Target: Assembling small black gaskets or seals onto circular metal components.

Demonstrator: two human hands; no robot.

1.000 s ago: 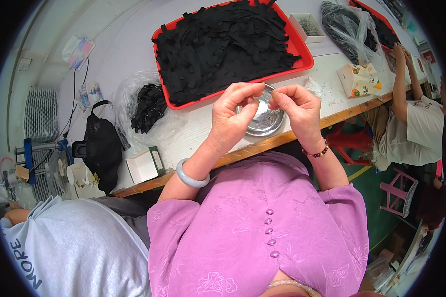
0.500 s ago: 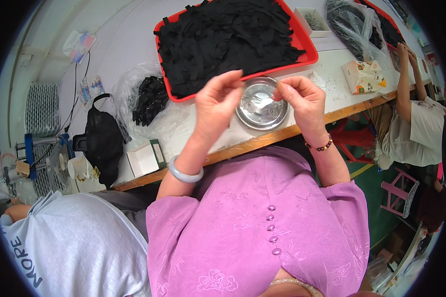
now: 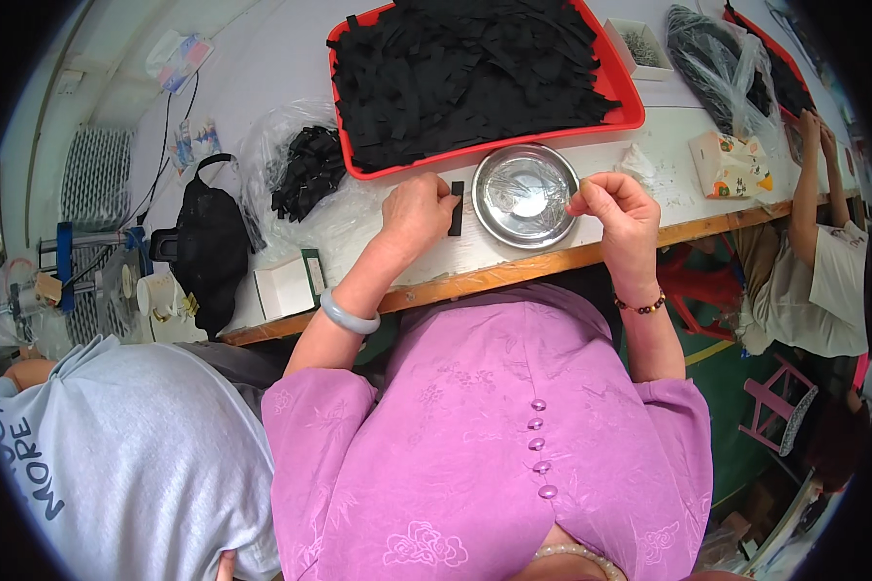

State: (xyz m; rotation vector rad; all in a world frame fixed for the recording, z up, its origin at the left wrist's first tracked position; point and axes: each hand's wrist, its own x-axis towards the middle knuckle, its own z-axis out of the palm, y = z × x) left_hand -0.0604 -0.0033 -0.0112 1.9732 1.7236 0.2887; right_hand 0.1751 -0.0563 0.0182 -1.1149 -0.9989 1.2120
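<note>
Head view. Left hand [image 3: 415,210]: fingers closed on a short black fabric strip [image 3: 455,208], held upright just left of a round shiny metal bowl [image 3: 525,195] on the white table [image 3: 262,68]. Right hand [image 3: 618,206]: fingertips pinched together at the bowl's right rim; what they pinch is too small to tell. Red rectangular plastic tray [image 3: 631,109] heaped with black fabric strips, just behind the bowl. Clear plastic bag of black pieces [image 3: 305,169], left of the tray. Another person's arm [image 3: 806,184] at far right.
</note>
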